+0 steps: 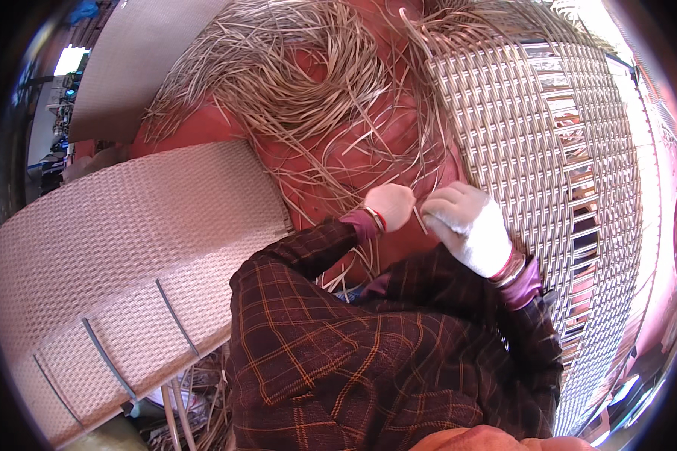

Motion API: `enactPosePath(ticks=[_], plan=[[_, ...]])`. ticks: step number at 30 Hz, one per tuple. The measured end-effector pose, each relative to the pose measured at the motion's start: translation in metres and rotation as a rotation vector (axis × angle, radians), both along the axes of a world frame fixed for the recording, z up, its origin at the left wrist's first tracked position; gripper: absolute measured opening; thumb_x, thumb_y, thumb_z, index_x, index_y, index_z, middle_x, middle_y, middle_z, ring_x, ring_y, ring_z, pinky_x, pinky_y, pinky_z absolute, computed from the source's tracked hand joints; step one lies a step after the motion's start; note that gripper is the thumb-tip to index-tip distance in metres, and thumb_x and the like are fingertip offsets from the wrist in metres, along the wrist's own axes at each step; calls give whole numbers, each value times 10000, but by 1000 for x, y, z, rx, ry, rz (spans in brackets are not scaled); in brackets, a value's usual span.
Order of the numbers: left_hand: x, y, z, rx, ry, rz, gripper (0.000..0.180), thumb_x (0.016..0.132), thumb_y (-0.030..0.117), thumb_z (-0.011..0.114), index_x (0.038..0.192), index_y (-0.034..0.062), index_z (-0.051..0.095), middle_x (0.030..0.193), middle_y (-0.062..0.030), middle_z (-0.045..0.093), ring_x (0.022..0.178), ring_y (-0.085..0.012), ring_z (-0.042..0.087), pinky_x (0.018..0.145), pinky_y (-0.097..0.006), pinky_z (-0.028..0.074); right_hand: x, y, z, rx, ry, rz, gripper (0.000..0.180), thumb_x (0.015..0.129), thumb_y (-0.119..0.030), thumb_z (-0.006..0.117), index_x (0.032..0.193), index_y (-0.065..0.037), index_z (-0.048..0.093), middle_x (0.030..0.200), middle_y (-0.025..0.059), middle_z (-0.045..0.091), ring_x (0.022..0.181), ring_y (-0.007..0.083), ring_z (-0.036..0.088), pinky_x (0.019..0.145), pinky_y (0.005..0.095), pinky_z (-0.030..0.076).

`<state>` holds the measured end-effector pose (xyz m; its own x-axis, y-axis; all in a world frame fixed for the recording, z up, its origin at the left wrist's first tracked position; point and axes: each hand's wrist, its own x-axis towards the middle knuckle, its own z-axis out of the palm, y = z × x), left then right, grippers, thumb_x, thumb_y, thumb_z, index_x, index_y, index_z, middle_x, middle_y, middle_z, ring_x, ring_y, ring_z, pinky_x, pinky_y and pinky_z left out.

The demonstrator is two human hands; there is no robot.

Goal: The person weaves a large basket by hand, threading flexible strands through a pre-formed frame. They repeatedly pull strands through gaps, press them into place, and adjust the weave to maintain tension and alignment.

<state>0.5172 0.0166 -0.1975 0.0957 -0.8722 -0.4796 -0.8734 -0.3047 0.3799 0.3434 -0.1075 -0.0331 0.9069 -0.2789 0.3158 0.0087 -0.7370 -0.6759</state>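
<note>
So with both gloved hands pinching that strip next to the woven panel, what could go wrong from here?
1. The loose strips lie in a tangled heap behind the hands, so the strand held by the left hand and right hand may snag or knot when pulled.
2. The woven panel has open gaps along its right side; the strand could go into the wrong one.

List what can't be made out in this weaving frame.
- Head view: the left hand and right hand wear white gloves; whether each grip pinches a strand is too small to tell.
- The woven panel washes out in glare at the upper right.
- The loose strands overlap; single ends untraceable.
</note>
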Motion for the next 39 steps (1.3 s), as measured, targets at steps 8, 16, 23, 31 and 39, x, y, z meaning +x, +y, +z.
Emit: enactPosePath(ticks=[8,16,23,31,39], plan=[[-53,-1,138,-874,610,-272,182,982,181,654,1100,76,743,970,-156,733,892,-378,717,802,-466,578,-15,-1,10,574,-23,21,204,1052,-124,670,1174,24,740,1140,167,759,1049,281,746,919,365,586],[-86,-21,261,-609,1073,-610,130,1009,126,673,887,80,677,808,-37,692,694,-166,650,691,-333,510,-103,34,-50,928,154,-112,443,1080,-340,627,1341,17,668,1314,137,709,1258,273,674,1104,416,519],[-103,-56,298,-738,827,-760,150,1022,198,697,947,98,780,800,-58,727,594,-207,645,586,-334,537,-302,72,70,40,145,-1000,351,988,-287,774,1108,35,704,992,90,729,845,193,680,753,356,552],[-130,-106,314,-706,348,-1000,166,1055,225,655,1055,110,776,747,-13,704,614,-175,683,564,-332,586,-331,102,184,-248,298,-970,326,930,79,783,1247,19,736,1040,84,751,880,128,701,768,244,565],[-73,-131,333,-1472,-153,-893,74,963,179,691,956,129,746,727,-3,693,589,-182,672,521,-334,538,-305,37,127,-250,144,-1199,292,1011,-73,774,1294,-6,745,1043,51,759,952,108,690,883,259,561]])
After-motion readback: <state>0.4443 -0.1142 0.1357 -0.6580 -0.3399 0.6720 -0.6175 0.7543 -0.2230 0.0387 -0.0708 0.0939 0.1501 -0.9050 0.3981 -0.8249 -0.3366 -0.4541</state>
